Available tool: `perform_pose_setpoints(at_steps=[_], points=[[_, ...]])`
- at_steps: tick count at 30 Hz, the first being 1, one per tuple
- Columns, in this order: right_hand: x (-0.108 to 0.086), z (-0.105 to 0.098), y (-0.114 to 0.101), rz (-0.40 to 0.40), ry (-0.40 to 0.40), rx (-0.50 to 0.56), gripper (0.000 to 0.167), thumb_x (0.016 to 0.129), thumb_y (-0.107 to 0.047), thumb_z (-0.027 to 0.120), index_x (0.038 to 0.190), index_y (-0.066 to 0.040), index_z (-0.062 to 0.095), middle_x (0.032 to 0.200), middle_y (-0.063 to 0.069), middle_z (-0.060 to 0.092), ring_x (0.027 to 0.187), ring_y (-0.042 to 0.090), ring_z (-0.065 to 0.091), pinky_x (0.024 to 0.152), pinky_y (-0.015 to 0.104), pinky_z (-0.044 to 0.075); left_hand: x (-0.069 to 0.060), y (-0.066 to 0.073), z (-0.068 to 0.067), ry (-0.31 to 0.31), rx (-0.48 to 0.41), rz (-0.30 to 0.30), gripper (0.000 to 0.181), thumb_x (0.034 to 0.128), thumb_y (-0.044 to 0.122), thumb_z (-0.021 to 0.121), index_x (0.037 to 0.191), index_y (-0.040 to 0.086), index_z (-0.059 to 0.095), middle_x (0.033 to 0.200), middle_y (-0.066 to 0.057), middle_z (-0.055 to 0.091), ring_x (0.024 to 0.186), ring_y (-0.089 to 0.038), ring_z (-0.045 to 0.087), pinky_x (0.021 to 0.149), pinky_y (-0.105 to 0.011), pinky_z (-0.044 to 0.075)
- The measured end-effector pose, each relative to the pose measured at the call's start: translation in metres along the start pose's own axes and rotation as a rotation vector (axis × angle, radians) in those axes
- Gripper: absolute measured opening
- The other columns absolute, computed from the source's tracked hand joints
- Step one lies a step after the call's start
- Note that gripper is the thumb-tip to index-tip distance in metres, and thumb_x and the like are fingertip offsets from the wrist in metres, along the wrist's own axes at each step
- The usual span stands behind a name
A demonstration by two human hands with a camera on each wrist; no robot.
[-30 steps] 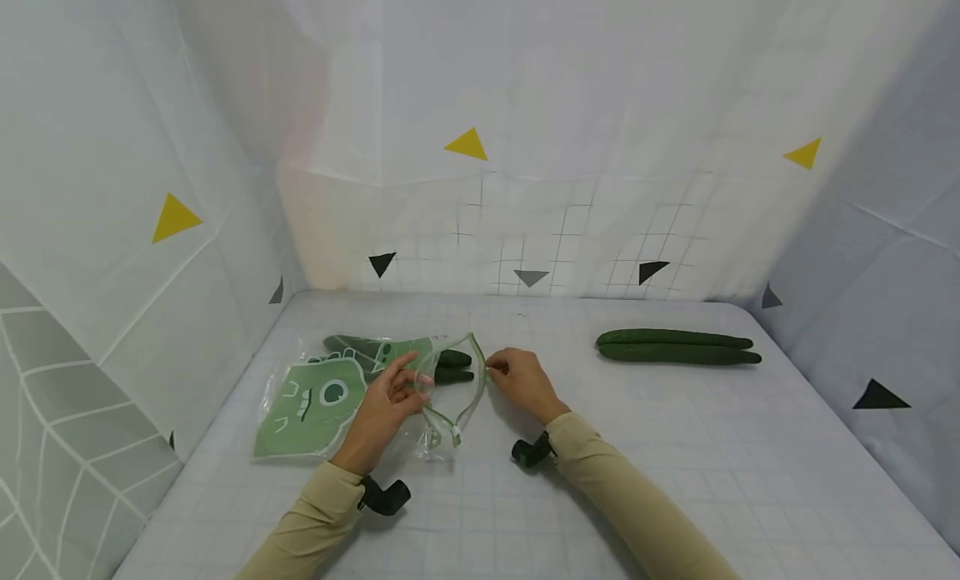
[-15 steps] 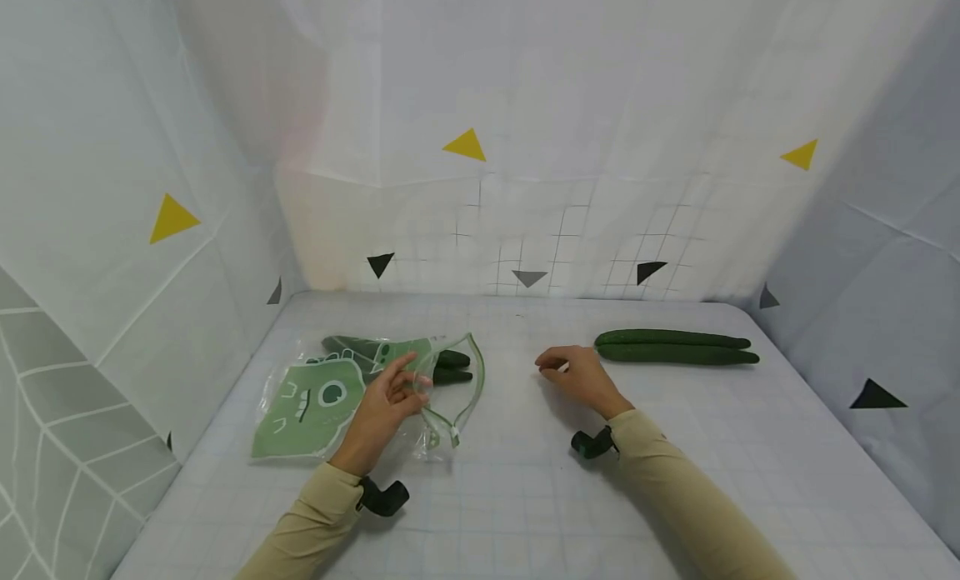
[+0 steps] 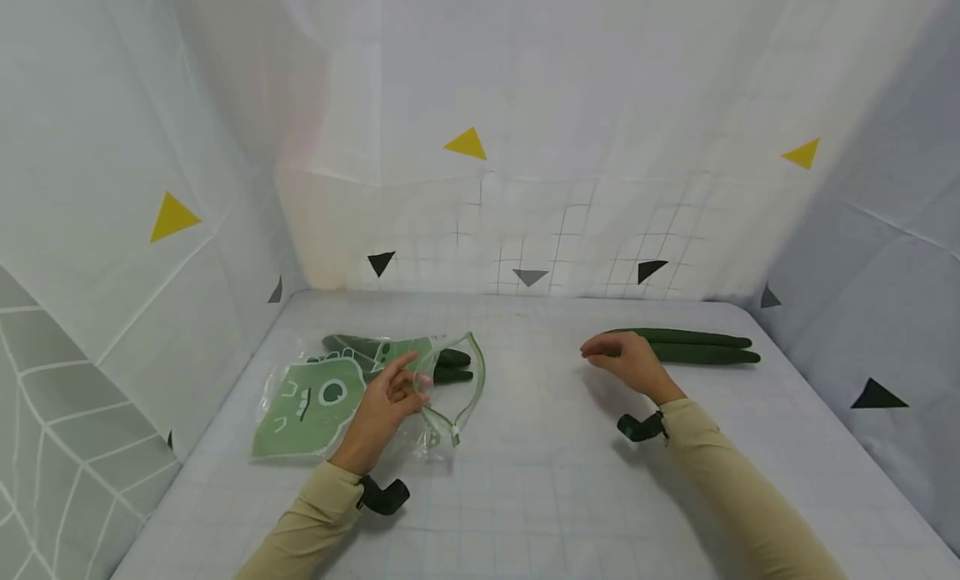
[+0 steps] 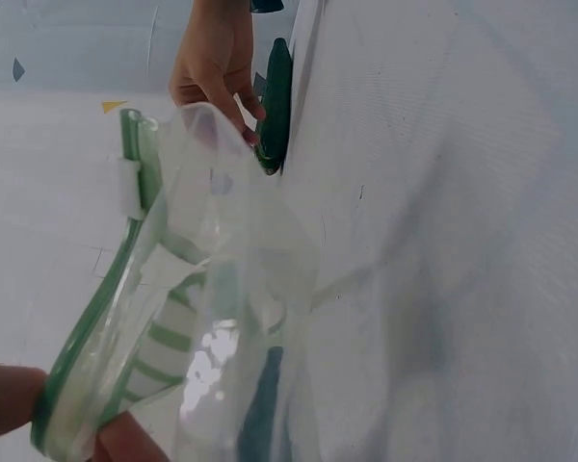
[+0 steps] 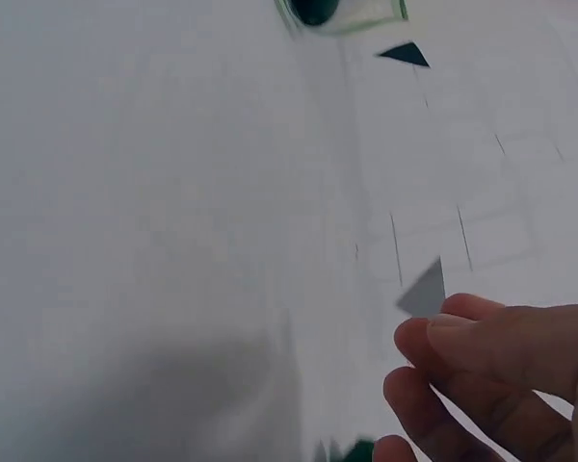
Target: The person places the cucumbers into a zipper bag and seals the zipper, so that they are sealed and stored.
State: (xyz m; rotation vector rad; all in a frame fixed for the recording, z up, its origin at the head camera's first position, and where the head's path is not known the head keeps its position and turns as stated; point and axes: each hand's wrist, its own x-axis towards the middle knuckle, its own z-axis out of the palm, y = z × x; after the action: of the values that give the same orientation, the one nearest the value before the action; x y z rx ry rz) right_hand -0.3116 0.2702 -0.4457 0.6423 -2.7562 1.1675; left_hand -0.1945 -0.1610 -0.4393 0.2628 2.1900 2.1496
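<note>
In the head view a clear zip bag (image 3: 309, 409) printed with a green cartoon face lies at the left of the table, its mouth held apart. My left hand (image 3: 380, 413) pinches the green zip edge (image 4: 82, 337), as the left wrist view shows closely. Two cucumbers (image 3: 453, 375) lie partly inside, ends toward the mouth. Over at the right, my right hand (image 3: 633, 363) hovers above the near ends of two loose cucumbers (image 3: 705, 355) lying side by side. Its fingers (image 5: 433, 404) are loosely bent and hold nothing; the hand covers part of those cucumbers.
The white table (image 3: 525, 497) has a faint grid. White cloth walls with yellow and black triangles stand at the back and both sides. A black camera (image 3: 386, 497) is strapped to the left wrist, another (image 3: 641, 427) to the right.
My right hand has left the bag's mouth and travelled right to the loose cucumbers. My left hand and the bag have stayed where they were.
</note>
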Motion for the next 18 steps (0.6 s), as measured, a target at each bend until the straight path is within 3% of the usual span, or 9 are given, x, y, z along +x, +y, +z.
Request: perform_pose_setpoints(at_steps=[6, 14, 18], points=[[-0.008, -0.036, 0.023, 0.038, -0.007, 0.015, 0.02, 0.1, -0.002, 0.068, 0.118, -0.002, 0.077, 0.12, 0.013, 0.072, 0.112, 0.034, 0.066, 0.087, 0.041, 0.057, 0.002, 0.001, 0.001, -0.012, -0.01, 0.005, 0.068, 0.1017, 0.003, 0.066, 0.162, 0.012, 0.035, 0.129, -0.022, 0.059, 0.112, -0.039, 0.059, 0.099, -0.055, 0.051], [-0.016, -0.076, 0.055, 0.044, 0.004, -0.067, 0.031, 0.099, 0.012, 0.057, 0.122, 0.0, 0.074, 0.124, 0.021, 0.069, 0.118, 0.043, 0.062, 0.095, 0.059, 0.051, 0.002, -0.001, -0.001, -0.008, -0.003, 0.004, 0.068, 0.102, 0.003, 0.066, 0.161, 0.013, 0.035, 0.129, -0.022, 0.059, 0.107, -0.03, 0.061, 0.099, -0.057, 0.05], [-0.021, -0.087, 0.071, 0.08, 0.034, -0.078, 0.035, 0.096, 0.014, 0.056, 0.124, 0.001, 0.073, 0.128, 0.024, 0.067, 0.123, 0.046, 0.058, 0.097, 0.063, 0.049, 0.0, -0.001, -0.002, -0.01, -0.005, 0.006, 0.067, 0.1024, 0.003, 0.066, 0.161, 0.012, 0.035, 0.129, -0.021, 0.059, 0.11, -0.034, 0.06, 0.099, -0.055, 0.051]])
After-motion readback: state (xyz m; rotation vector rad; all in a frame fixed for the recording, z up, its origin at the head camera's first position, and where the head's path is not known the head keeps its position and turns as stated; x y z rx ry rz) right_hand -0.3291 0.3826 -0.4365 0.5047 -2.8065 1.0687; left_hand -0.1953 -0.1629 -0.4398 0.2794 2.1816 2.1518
